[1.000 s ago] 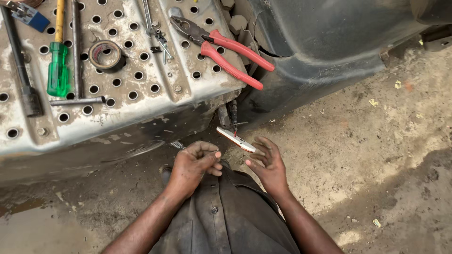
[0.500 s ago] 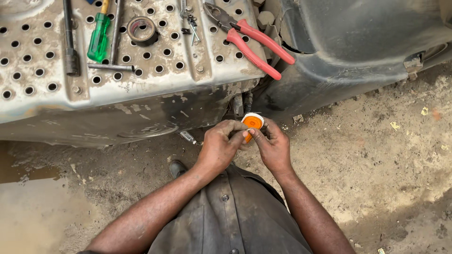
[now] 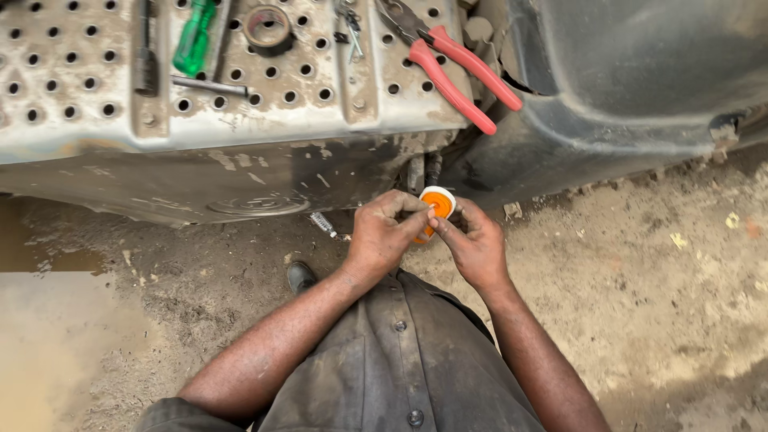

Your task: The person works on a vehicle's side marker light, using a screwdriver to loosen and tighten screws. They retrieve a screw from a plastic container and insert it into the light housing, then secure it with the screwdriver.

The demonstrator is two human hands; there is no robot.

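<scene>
Head view shows the left hand (image 3: 384, 236) and right hand (image 3: 474, 244) both pinching a small round orange-and-white spool (image 3: 436, 205) with closed fingers, just below the holed metal step (image 3: 240, 120). Fingers hide the spool's lower part. Red pliers (image 3: 460, 72) lie on the step, top cut off.

Outdoor roadside vehicle-repair spot, on bare dirt ground (image 3: 640, 320) with a muddy puddle (image 3: 40, 336). Perforated metal step plate (image 3: 320, 88) of a heavy vehicle serves as tool shelf: red-handled pliers (image 3: 460, 76), green-handled screwdriver (image 3: 194, 38), metal ring (image 3: 267, 26).
</scene>
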